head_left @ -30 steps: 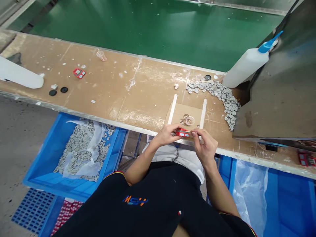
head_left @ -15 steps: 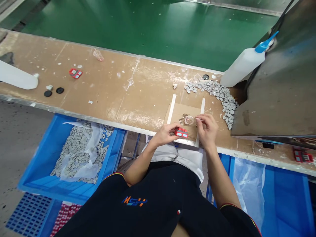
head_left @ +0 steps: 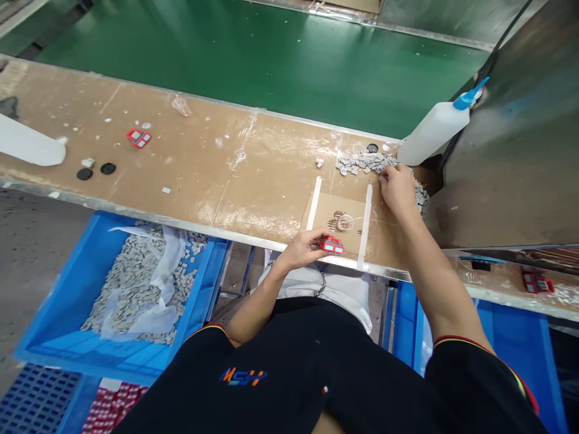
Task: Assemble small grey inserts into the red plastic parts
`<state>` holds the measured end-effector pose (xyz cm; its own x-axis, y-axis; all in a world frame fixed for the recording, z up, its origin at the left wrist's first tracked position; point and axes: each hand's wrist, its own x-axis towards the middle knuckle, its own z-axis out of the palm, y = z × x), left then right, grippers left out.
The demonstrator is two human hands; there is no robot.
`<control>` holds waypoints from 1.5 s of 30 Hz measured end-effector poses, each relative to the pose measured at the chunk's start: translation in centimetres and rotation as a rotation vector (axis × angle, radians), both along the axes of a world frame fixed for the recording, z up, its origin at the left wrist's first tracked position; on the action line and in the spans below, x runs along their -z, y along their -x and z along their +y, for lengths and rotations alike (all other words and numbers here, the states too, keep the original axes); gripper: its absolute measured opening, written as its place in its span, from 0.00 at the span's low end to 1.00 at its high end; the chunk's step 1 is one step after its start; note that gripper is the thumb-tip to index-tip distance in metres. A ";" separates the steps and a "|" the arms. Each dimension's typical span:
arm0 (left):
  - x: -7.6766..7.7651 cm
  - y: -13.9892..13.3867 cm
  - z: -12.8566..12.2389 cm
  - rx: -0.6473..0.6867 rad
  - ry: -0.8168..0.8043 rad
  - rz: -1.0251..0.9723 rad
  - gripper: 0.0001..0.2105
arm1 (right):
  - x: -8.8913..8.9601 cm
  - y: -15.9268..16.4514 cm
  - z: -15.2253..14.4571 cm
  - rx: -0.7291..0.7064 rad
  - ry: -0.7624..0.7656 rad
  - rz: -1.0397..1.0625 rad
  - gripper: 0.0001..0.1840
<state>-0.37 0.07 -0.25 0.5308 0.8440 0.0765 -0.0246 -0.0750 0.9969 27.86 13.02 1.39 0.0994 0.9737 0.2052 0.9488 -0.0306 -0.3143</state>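
Observation:
Near the bench's front edge, my left hand [head_left: 302, 248] is closed around a small red toy vehicle body [head_left: 333, 244] with pale window-like panels. My right hand [head_left: 398, 188] reaches into the pile of small grey square pieces [head_left: 368, 163] at the right. Its fingertips are bent down among the pieces, and whether they hold one is hidden. Just beyond my left hand, a small clear round cup [head_left: 345, 222] with a thin stick across its rim stands on a cardboard sheet [head_left: 332, 202] between two strips of white tape.
A white bottle with a blue nozzle [head_left: 434, 132] leans by the metal housing [head_left: 506, 181] at right. Another red piece [head_left: 138, 138] and black discs [head_left: 108, 169] lie at left. Below the bench, a blue bin [head_left: 58, 319] holds grey pieces. A green belt [head_left: 235, 66] runs behind.
My right hand has let go of the thin stick at the cup and moved right and away from me to the grey pile. My left hand still holds the red vehicle body in place.

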 end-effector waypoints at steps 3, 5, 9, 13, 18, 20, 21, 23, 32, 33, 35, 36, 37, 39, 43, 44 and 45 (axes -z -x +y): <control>-0.1 0.0 -0.1 -0.014 0.017 0.002 0.12 | 0.1 0.4 -0.1 0.023 0.044 -0.124 0.14; -0.1 0.0 -0.1 -0.010 0.019 -0.004 0.12 | 0.0 0.7 -0.8 0.019 0.062 -0.179 0.16; -0.1 0.0 -0.1 -0.009 0.004 0.007 0.11 | -0.1 0.9 -3.3 -0.066 0.057 -0.165 0.15; 0.0 0.2 -0.1 -0.006 -0.016 0.035 0.11 | 0.0 0.7 -7.5 -0.226 -0.057 0.024 0.12; 0.0 0.2 -0.1 -0.008 -0.036 0.045 0.10 | 0.3 0.1 -10.9 -0.048 -0.127 0.153 0.11; -0.2 0.1 -0.1 -0.005 -0.040 0.032 0.10 | 0.4 0.0 -10.8 0.054 -0.139 0.127 0.12; -0.3 0.1 -0.1 -0.001 -0.040 0.025 0.10 | 0.4 0.0 -10.5 0.083 -0.152 0.114 0.13; -0.4 0.1 -0.1 0.000 -0.036 0.017 0.10 | 0.3 0.1 -9.8 0.108 -0.191 0.106 0.15; -0.5 0.1 -0.2 -0.006 -0.036 0.043 0.10 | -4.0 1.7 -13.1 0.285 -0.710 0.201 0.15; -0.5 0.1 -0.2 -0.002 -0.037 0.047 0.10 | -4.2 2.0 -13.8 0.286 -0.756 0.220 0.15; -0.5 0.1 -0.2 0.000 -0.041 0.055 0.10 | -4.0 2.5 -14.3 0.260 -0.718 0.252 0.15; -0.5 0.1 -0.1 0.002 -0.044 0.056 0.10 | -3.7 2.7 -13.9 0.226 -0.625 0.260 0.14; -0.5 0.1 -0.1 0.003 -0.049 0.055 0.10 | -3.2 2.8 -13.2 0.185 -0.495 0.255 0.14; -0.5 0.1 -0.1 0.007 -0.061 0.049 0.10 | -2.2 2.8 -10.9 0.118 -0.234 0.218 0.13; -0.5 0.1 -0.1 0.006 -0.065 0.047 0.11 | -0.6 2.2 -5.9 0.103 -0.051 0.143 0.06; -0.5 0.1 -0.2 0.002 -0.062 0.046 0.11 | -0.4 2.1 -5.1 0.096 -0.039 0.135 0.07; -0.4 0.1 -0.2 -0.002 -0.058 0.045 0.11 | -0.3 2.1 -4.7 0.086 -0.025 0.126 0.09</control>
